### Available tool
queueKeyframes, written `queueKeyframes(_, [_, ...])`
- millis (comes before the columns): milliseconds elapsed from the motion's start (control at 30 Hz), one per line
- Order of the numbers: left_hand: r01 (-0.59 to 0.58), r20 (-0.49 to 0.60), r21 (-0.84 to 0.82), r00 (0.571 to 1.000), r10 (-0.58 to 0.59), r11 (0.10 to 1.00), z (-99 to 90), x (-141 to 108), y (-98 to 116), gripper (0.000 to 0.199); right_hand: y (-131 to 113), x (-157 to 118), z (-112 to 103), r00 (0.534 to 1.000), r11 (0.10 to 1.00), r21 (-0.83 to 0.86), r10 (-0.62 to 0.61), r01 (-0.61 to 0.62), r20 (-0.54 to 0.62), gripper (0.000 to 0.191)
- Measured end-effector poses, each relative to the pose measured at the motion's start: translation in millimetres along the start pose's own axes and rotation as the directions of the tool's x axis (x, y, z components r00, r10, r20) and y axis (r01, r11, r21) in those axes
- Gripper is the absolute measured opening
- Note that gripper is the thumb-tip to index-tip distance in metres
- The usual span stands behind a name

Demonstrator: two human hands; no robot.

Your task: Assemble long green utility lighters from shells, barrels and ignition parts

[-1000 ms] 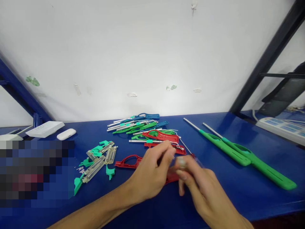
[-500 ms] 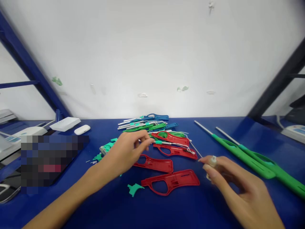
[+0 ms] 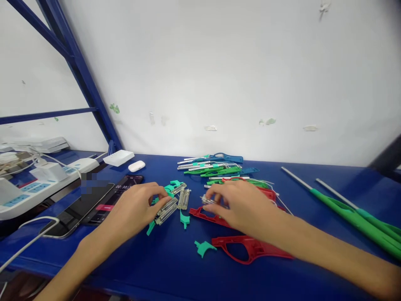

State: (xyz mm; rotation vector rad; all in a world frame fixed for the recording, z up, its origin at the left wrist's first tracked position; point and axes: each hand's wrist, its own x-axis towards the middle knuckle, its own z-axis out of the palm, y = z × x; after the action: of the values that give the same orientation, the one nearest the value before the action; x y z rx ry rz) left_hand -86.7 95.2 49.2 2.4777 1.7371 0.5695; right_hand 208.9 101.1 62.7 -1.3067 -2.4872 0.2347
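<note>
Over the middle of the smooth blue tabletop [image 3: 156,267] we hold both forearms low, palms down. Our left hand [image 3: 138,205] comes in from the lower left, wrist nearly straight, its curled forefinger and thumb tips drawn close together at a rectangular transparent plastic tank [image 3: 167,212] in a small pile; we cannot tell whether they grip it or only touch it. That tank lies on a slant, its long axis running from near left to far right.

Our right hand [image 3: 233,200] reaches across from the right, bent at the knuckles, fingertips pinched around a small clear plastic piece with a pale end [image 3: 207,200]. This piece is above the tabletop, just right of the pile; its visible end points left, and our fingers hide the rest.

Beneath our right forearm, a red plastic handle half with an oval loop [image 3: 246,248] lies with its long axis across us, narrow end pointing left. A curved teal plastic clip [image 3: 204,248] is just beside that end. Well to the right, two long green lighters [image 3: 351,213] aim their metal rods away and leftward
</note>
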Motion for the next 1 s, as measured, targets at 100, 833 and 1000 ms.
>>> queueKeyframes(100, [-0.006,-0.002,0.057,1.0,0.006,0.998,1.2,1.0,0.2,0.038,-9.2,29.9,14.8,0.995,0.996,-0.045,-0.07,0.073,0.075,0.025])
queueKeyframes(833, [-0.476,-0.152,0.145,0.856,0.495,0.868,56.0,-64.5,78.5,0.039,47.5,-95.7,11.9,0.946,0.98,-0.021,-0.185,0.198,0.266,0.055])
queueKeyframes(1000, [-0.441,-0.146,0.132,0.877,0.458,0.888,59.0,-60.1,58.6,0.039,60.6,-93.5,22.7,0.978,0.984,-0.079,-0.146,0.159,0.147,0.053])
